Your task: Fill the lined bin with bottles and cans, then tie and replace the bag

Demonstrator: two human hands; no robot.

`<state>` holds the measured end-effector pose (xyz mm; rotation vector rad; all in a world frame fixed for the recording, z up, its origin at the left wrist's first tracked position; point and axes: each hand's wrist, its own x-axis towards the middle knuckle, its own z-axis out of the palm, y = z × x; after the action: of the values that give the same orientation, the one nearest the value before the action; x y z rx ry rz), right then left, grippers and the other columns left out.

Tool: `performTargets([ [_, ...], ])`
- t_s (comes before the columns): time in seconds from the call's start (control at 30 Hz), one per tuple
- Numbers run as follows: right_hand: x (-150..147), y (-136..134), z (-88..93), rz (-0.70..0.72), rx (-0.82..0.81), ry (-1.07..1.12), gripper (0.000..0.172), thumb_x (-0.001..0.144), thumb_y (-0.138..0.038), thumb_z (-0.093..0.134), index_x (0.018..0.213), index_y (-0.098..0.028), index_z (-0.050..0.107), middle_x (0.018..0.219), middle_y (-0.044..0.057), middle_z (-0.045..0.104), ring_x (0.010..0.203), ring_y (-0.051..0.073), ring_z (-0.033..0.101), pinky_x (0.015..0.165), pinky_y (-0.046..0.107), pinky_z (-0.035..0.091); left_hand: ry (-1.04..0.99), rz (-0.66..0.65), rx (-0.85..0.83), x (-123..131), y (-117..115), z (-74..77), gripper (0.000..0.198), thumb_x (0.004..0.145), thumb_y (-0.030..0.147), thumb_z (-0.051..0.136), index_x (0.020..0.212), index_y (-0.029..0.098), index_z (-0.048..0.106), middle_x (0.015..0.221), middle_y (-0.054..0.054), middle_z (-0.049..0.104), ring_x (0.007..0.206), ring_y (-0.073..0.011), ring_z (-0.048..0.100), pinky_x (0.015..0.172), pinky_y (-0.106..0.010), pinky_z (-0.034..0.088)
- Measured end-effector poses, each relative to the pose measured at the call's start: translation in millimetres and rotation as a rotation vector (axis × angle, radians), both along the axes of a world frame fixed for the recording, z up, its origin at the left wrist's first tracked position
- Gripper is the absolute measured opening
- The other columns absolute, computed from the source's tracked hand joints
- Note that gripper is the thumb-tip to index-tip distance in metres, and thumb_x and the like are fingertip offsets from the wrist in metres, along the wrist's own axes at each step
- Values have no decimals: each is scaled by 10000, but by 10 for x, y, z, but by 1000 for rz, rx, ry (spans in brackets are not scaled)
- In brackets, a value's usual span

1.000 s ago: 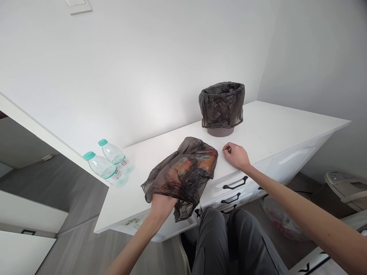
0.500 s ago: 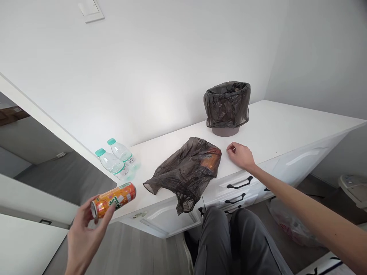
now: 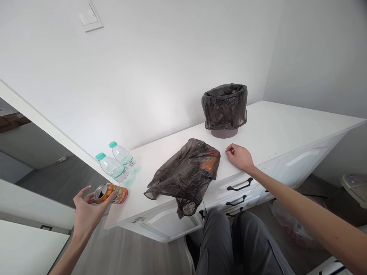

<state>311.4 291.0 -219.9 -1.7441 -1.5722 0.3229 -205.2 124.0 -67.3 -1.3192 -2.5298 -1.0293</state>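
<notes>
My left hand (image 3: 86, 211) grips an open orange drink can (image 3: 111, 193) by its top end; the can lies on its side at the left end of the white counter (image 3: 275, 126). A crumpled dark plastic bag (image 3: 183, 177) lies at the counter's front edge, partly hanging over it, with something orange showing through it at the right. My right hand (image 3: 239, 157) rests on the counter just right of the bag, fingers curled in, nothing visible in them.
Two clear water bottles with teal caps (image 3: 113, 168) lie behind the can. A small bin lined with a dark bag (image 3: 224, 108) stands at the back by the wall. Drawers with black handles (image 3: 237, 187) are below the counter, my legs in front.
My left hand drew the orange can out of the bag, swung it left and brought it down onto the counter's left end. The bag sagged flatter. My right hand stayed put.
</notes>
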Motion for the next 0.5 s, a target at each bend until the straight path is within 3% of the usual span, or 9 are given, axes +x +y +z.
performTargets([
  [0.13,-3,0,10,10,2,5,130,872,-188,544,865,-235,665,872,23,752,782,195,641,663,287,378,-92,15,-40,2,108,-4,1218,539,737,817,1515,165,365,1337,-207,648,1217,-399,655,892,-515,594],
  [0.3,-4,-1,8,2,8,2,132,868,-183,547,855,-239,665,858,19,750,772,192,641,661,284,378,-124,-22,-39,11,212,-29,1170,552,713,842,1482,179,373,1333,-205,636,1270,-397,626,1050,-564,522],
  [0.5,0,5,10,5,-2,8,131,873,-188,550,867,-239,670,873,17,754,797,196,644,671,286,379,-44,-105,8,-15,222,-111,1120,600,665,839,1471,176,332,1365,-189,579,1219,-385,627,1034,-558,525],
])
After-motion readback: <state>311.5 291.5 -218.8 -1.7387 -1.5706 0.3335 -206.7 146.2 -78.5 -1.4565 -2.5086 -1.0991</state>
